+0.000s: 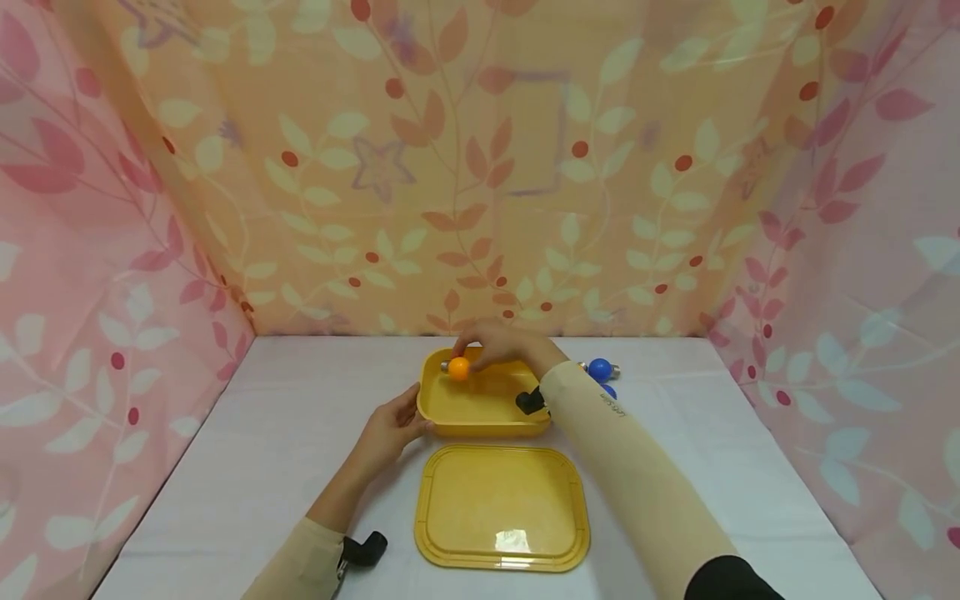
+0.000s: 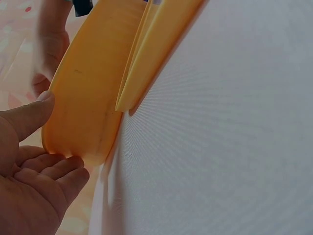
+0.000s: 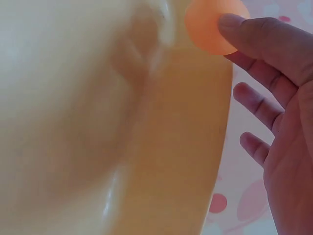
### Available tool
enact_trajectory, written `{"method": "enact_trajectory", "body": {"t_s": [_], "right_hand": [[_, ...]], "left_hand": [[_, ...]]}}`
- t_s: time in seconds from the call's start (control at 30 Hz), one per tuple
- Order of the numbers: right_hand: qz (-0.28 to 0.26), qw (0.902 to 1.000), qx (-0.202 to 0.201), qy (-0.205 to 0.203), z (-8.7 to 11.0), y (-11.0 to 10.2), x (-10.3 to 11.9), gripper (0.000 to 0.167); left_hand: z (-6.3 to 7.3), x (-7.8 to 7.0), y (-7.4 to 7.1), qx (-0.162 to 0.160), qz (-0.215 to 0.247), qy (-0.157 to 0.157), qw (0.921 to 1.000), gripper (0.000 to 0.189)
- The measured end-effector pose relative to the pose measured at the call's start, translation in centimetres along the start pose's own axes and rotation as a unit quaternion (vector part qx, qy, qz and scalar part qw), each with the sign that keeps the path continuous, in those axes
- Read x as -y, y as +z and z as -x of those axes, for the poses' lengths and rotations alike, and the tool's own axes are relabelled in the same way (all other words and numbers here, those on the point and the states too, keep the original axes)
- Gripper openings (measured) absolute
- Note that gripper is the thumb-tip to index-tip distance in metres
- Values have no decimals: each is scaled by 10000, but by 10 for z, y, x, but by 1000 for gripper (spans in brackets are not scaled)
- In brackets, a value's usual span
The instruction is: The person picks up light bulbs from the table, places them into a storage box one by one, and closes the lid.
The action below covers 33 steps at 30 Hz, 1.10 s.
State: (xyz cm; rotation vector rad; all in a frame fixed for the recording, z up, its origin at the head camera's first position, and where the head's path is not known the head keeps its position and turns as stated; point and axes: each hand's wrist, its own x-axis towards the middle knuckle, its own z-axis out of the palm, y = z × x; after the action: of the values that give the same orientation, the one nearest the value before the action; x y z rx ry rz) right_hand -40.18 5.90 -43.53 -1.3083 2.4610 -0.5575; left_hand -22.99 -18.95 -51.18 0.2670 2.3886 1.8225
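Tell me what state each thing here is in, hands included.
Yellow box: open
Yellow lid: off, lying flat on the table
Orange bulb: held, not lying loose
Blue bulbs: on the table, one partly hidden
Left hand: holding the box's left end
Right hand: pinching the orange bulb

An orange bulb lies sideways in the right grip, metal base pointing left, over the upright, open yellow box beside the left grip.
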Motion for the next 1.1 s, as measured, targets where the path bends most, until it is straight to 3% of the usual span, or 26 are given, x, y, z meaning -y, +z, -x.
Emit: {"method": "enact_trajectory", "body": {"t_s": [0.17,0.47,0.77,0.87,1.1], "right_hand": [[206,9989,172,380,-6,6,6,31],[469,9978,381,276,-11,11,9,31],[614,9972,-46,428,4,0,15,32],[452,9982,-203,348,15,-8,18,32],[722,9956,-597,-25,37,-21,25,34]], "left_hand": [[0,2,-1,31,-46,-3,10000,83],[-1,2,1,71,-3,26,10000,80],[-3,1,3,34,-134,21,9999,80],[-4,1,3,49,-159,37,9999,81],[-1,2,2,47,-108,77,9999,82]]}}
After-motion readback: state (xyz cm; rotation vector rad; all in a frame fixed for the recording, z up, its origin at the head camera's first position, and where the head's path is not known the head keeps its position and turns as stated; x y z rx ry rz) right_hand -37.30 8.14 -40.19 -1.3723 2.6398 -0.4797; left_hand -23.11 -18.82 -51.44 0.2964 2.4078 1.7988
